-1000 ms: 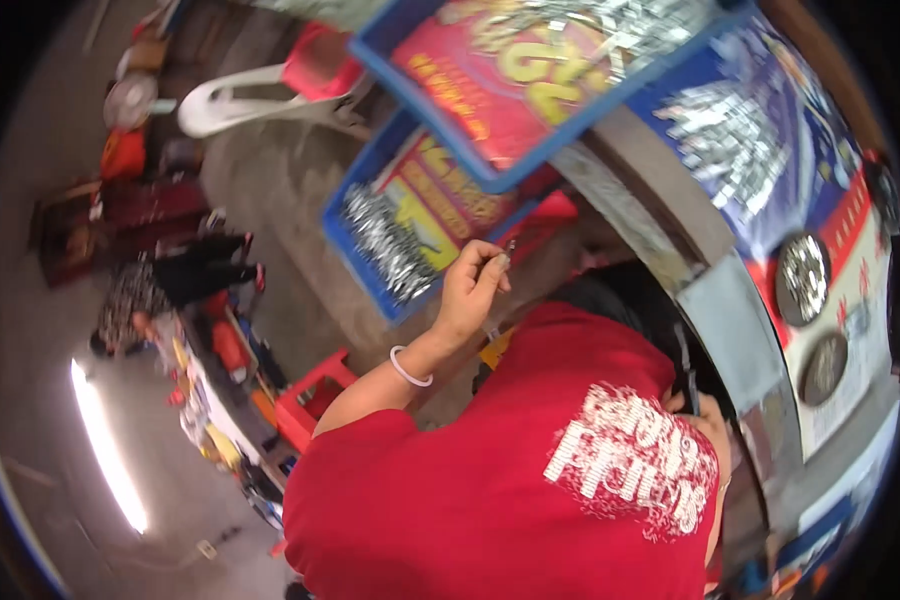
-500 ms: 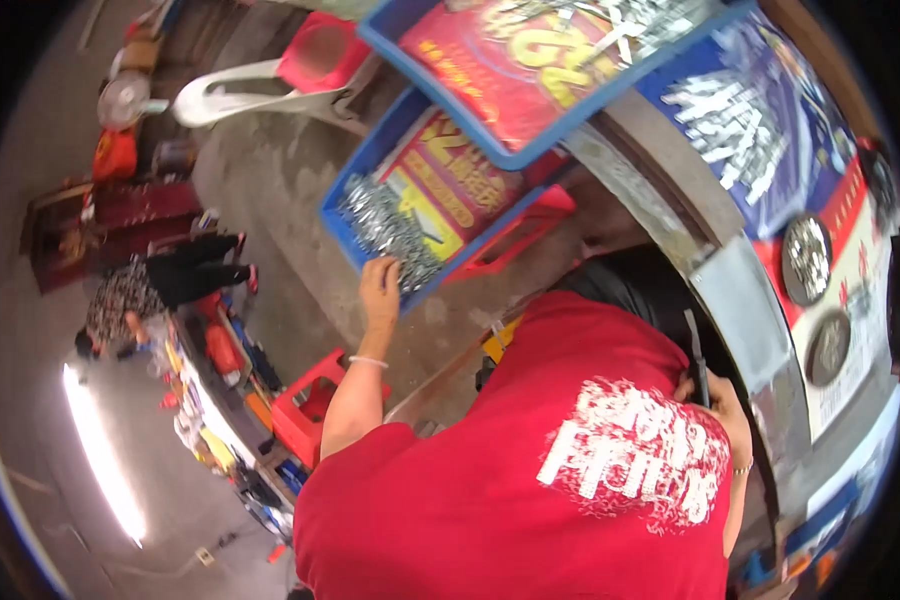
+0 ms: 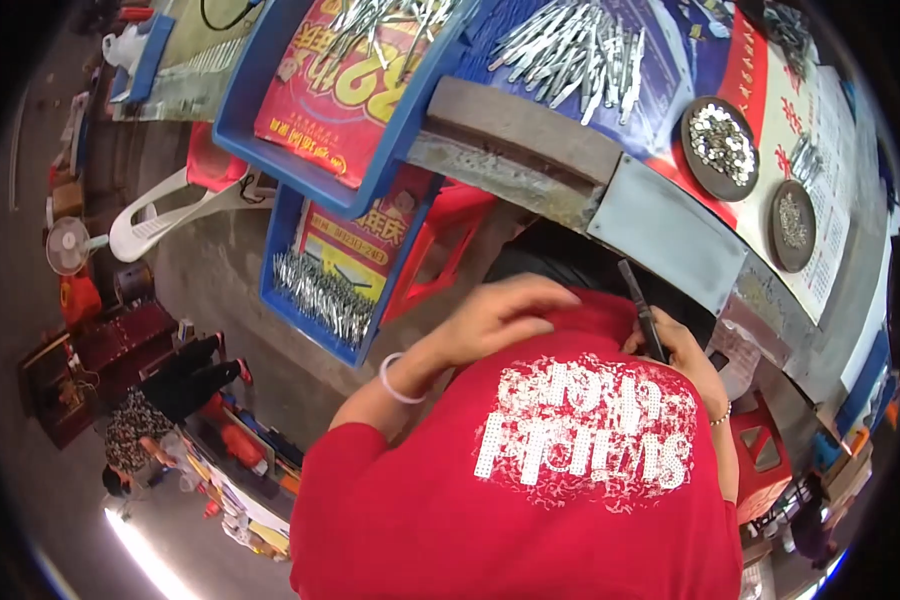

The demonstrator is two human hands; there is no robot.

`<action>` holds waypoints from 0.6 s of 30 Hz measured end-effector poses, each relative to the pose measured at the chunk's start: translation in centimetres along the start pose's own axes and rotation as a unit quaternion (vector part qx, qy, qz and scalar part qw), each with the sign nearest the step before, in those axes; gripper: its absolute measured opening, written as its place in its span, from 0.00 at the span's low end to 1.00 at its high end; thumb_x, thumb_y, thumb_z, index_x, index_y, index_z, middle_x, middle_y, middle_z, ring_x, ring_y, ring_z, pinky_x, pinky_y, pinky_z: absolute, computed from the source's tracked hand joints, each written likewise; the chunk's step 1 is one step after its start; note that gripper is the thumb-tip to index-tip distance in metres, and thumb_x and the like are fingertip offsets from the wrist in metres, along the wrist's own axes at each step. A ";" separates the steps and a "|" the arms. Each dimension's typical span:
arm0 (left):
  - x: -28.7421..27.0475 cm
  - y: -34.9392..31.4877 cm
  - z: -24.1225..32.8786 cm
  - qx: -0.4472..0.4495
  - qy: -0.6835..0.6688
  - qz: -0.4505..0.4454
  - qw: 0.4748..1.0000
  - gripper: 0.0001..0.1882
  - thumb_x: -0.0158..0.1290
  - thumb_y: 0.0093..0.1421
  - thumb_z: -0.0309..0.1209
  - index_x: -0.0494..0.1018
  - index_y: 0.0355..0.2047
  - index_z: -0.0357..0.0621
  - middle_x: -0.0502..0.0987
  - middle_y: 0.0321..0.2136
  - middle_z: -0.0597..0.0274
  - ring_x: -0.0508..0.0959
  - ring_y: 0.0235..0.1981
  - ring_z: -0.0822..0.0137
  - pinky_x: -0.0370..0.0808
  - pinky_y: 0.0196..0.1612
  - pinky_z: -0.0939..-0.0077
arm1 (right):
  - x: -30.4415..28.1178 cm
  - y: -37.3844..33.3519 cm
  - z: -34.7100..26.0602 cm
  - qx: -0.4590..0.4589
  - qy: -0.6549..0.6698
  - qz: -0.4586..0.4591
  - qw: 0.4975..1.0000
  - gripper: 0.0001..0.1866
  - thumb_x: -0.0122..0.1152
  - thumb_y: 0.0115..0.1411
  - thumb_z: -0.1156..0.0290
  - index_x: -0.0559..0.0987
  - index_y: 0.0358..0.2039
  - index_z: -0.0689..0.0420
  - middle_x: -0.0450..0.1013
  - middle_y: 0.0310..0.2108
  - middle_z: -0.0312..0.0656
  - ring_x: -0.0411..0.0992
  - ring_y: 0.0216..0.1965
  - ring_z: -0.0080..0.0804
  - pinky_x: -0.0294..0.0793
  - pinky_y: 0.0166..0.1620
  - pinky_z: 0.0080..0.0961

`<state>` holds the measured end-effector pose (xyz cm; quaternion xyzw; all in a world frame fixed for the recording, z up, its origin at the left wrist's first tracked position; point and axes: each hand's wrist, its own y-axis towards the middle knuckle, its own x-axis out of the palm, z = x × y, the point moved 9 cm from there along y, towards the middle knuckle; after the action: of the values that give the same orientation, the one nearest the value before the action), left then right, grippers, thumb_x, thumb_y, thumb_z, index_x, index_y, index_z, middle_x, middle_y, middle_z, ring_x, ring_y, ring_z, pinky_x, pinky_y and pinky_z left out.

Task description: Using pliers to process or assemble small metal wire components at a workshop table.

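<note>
My left hand is raised before my red shirt, its fingers stretched to the right and the thumb apart. Nothing shows between them. In my right hand, close to the bench edge, is a slim black-handled tool with a narrow grey end pointing up and away. To the left of my hands, the lower blue tray holds a heap of small silvery metal parts on printed paper. An upper blue tray overhangs it, with metal strips lying on a red printed sheet.
On the bench lie a pile of silvery strips and two dark round dishes, one with shiny pieces, another with finer ones. A grey plate covers the bench edge. A red stool stands beside the trays. Another person is far left.
My left hand has left the metal parts in the lower blue tray and come back before my chest. The view has turned, shifting trays and bench leftward. My right hand keeps its tool.
</note>
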<state>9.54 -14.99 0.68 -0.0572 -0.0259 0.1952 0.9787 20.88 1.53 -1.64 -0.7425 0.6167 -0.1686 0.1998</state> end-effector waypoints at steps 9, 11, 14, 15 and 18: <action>2.4 4.5 -1.2 0.087 0.226 -0.101 0.965 0.13 0.50 0.59 0.22 0.74 0.44 0.39 0.78 0.39 0.51 0.78 0.42 0.54 0.74 0.46 0.67 | -4.9 -3.5 -1.0 -0.032 -0.045 0.123 0.991 0.12 0.66 0.45 0.71 0.77 0.28 0.64 0.68 0.33 0.43 0.67 0.37 0.36 0.66 0.42 0.28; -0.9 6.0 2.9 0.055 0.221 0.018 0.973 0.10 0.50 0.59 0.20 0.75 0.41 0.38 0.77 0.37 0.50 0.79 0.38 0.54 0.75 0.42 0.68 | -5.9 -4.2 -2.0 -0.051 -0.051 0.149 0.986 0.11 0.65 0.44 0.72 0.77 0.28 0.64 0.68 0.33 0.44 0.68 0.37 0.36 0.65 0.41 0.27; -2.1 7.9 11.8 0.113 0.170 0.044 0.978 0.11 0.47 0.59 0.15 0.74 0.41 0.33 0.78 0.38 0.48 0.79 0.39 0.55 0.75 0.42 0.71 | -6.9 -4.6 -3.5 -0.064 -0.052 0.173 0.982 0.09 0.62 0.44 0.75 0.78 0.28 0.63 0.68 0.32 0.43 0.68 0.36 0.35 0.66 0.42 0.28; -1.5 8.0 14.9 0.139 0.093 0.018 0.986 0.12 0.46 0.59 0.14 0.74 0.41 0.32 0.77 0.38 0.47 0.79 0.39 0.53 0.75 0.42 0.70 | -7.1 -4.5 -4.3 -0.076 -0.055 0.175 0.980 0.08 0.61 0.44 0.77 0.78 0.28 0.63 0.68 0.32 0.43 0.68 0.36 0.35 0.67 0.42 0.29; 2.3 8.7 21.8 0.290 -0.101 -0.101 0.946 0.12 0.47 0.61 0.23 0.73 0.42 0.30 0.76 0.39 0.45 0.78 0.39 0.54 0.77 0.43 0.65 | -7.5 -4.2 -5.5 -0.078 -0.047 0.199 0.976 0.09 0.61 0.44 0.75 0.79 0.29 0.63 0.69 0.32 0.43 0.68 0.36 0.35 0.67 0.41 0.28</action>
<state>6.74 -3.91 21.28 0.2524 -0.0727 0.0993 0.9598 20.33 9.07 5.23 -0.6255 0.7531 -0.0420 0.1997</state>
